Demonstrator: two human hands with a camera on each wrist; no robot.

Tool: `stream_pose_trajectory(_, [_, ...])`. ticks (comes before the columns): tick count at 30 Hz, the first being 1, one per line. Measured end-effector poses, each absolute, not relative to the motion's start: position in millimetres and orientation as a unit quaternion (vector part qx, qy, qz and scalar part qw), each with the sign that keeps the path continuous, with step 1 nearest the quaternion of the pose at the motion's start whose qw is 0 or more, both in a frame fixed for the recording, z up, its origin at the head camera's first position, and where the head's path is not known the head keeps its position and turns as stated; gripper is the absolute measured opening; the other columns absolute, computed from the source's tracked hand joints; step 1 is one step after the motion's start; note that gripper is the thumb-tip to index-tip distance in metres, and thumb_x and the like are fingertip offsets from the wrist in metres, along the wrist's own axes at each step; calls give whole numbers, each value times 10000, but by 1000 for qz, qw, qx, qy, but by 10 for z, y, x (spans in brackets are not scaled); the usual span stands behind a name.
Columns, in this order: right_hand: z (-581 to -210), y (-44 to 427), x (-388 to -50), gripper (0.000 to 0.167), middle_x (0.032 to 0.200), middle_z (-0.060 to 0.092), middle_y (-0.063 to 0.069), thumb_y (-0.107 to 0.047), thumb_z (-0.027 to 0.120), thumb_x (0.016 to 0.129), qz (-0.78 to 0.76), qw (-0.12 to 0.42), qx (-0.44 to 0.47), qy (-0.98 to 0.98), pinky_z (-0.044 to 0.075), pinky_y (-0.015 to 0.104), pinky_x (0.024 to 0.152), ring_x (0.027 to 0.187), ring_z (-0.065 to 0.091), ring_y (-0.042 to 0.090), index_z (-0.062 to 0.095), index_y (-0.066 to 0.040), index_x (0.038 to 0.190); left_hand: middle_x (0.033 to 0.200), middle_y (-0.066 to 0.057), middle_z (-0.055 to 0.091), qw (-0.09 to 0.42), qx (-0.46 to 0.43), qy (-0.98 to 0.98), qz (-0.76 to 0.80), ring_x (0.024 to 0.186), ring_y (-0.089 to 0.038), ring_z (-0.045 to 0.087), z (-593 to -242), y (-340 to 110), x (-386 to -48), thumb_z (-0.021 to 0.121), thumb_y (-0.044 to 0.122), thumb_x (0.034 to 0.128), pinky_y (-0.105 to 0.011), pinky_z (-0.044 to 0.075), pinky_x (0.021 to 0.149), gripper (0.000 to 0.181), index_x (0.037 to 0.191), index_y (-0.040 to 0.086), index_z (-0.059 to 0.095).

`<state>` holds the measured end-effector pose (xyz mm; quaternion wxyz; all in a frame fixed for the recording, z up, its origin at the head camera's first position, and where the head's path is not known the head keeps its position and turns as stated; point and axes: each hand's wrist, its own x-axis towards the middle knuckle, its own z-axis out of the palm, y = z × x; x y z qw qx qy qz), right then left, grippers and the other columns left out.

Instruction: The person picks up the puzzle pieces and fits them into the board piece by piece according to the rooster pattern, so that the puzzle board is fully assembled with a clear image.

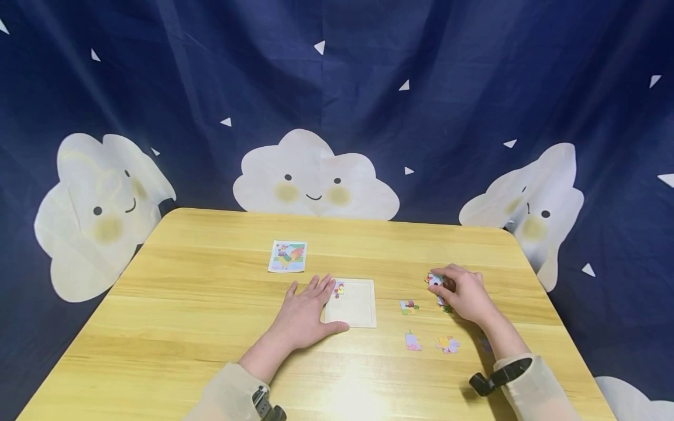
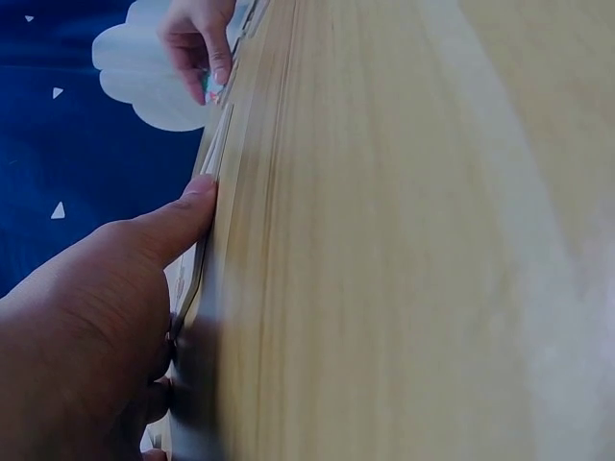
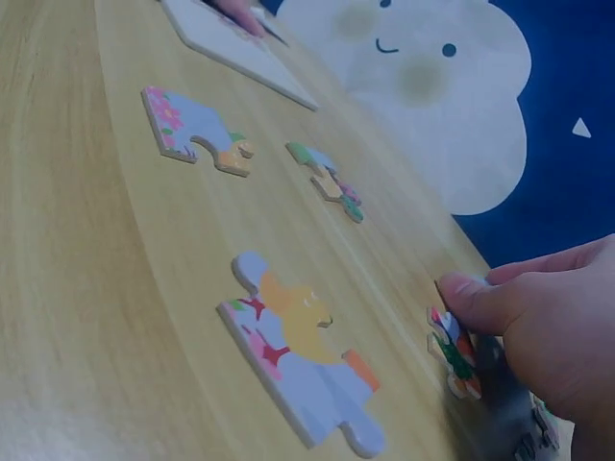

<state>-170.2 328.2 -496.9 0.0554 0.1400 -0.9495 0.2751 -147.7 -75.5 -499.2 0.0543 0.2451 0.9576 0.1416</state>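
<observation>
My left hand (image 1: 302, 316) lies with straight, spread fingers at the left edge of a pale square puzzle tray (image 1: 358, 310); in the left wrist view its thumb (image 2: 187, 211) touches the tray's edge. One small colourful puzzle piece (image 1: 340, 287) sits in the tray's upper left corner, partly beside the fingertips. Over to the right, my right hand (image 1: 466, 292) pinches a puzzle piece (image 1: 435, 279) between thumb and fingers, low over the table. Another piece (image 1: 447, 309) shows partly beneath that hand.
Loose pieces lie between tray and right hand: one with a green corner (image 1: 408, 307), one with pink flowers (image 3: 183, 125) and one with a yellow shape (image 3: 298, 327). A printed rooster picture card (image 1: 288, 257) lies behind the left hand. A dark blue cloud-print curtain (image 1: 337, 88) hangs behind the table.
</observation>
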Motion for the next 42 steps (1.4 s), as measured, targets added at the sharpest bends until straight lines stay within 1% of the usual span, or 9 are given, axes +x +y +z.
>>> stream_pose_trajectory(4, [-4955, 3294, -1708, 373, 799, 566, -93, -232, 804, 969, 278, 41, 134, -950, 175, 456, 764, 655, 541, 88, 739, -94, 1310, 1720, -29, 279, 55, 248, 956, 144, 1582, -301, 250, -4997, -757, -1478, 557, 830, 900, -695, 162, 1211, 1068, 1662, 110, 350])
stream_pose_trajectory(10, [-4908, 3278, -1703, 334, 799, 578, -101, -227, 787, 981, 268, 23, 138, -953, 179, 460, 791, 630, 570, 50, 726, -117, 1290, 1717, -28, 288, 52, 250, 956, 143, 1580, -299, 256, -4987, -752, -1475, 553, 834, 899, -693, 162, 1213, 1067, 1660, 113, 357])
stream_pose_trajectory(17, [-4855, 3187, -1699, 340, 821, 588, -127, -282, 795, 973, 266, 39, 154, -951, 185, 448, 778, 673, 520, 76, 745, -129, 1272, 1721, -27, 274, 57, 249, 957, 140, 1584, -295, 242, -4992, -746, -1483, 546, 835, 902, -683, 153, 1219, 1068, 1669, 122, 335])
stream_pose_trajectory(21, [-4805, 3096, -1699, 346, 869, 622, -116, -279, 779, 987, 271, 46, 170, -946, 213, 446, 804, 693, 546, 71, 739, -115, 1290, 1720, -24, 278, 57, 248, 956, 144, 1584, -293, 245, -4992, -745, -1480, 560, 827, 901, -684, 148, 1219, 1064, 1667, 121, 342])
stream_pose_trajectory(27, [-4747, 2946, -1714, 345, 825, 587, -88, -269, 793, 975, 288, 61, 199, -935, 222, 447, 813, 688, 509, 108, 748, -110, 1278, 1724, -18, 266, 64, 246, 956, 146, 1587, -284, 237, -4986, -746, -1478, 559, 833, 896, -687, 145, 1218, 1075, 1670, 122, 331])
stream_pose_trajectory(35, [-4721, 2744, -1707, 333, 962, 661, -144, -252, 790, 981, 315, 55, 227, -920, 264, 440, 837, 783, 569, 89, 749, -94, 1271, 1725, -18, 265, 65, 245, 956, 149, 1587, -283, 236, -4984, -746, -1477, 554, 837, 895, -684, 139, 1221, 1080, 1671, 120, 328])
stream_pose_trajectory(42, [-4657, 2547, -1703, 326, 1008, 688, -145, -230, 782, 986, 338, 43, 254, -905, 260, 455, 859, 801, 605, 109, 742, -78, 1272, 1726, -16, 265, 65, 241, 957, 145, 1589, -287, 229, -4968, -754, -1470, 552, 833, 900, -684, 143, 1221, 1072, 1672, 124, 329])
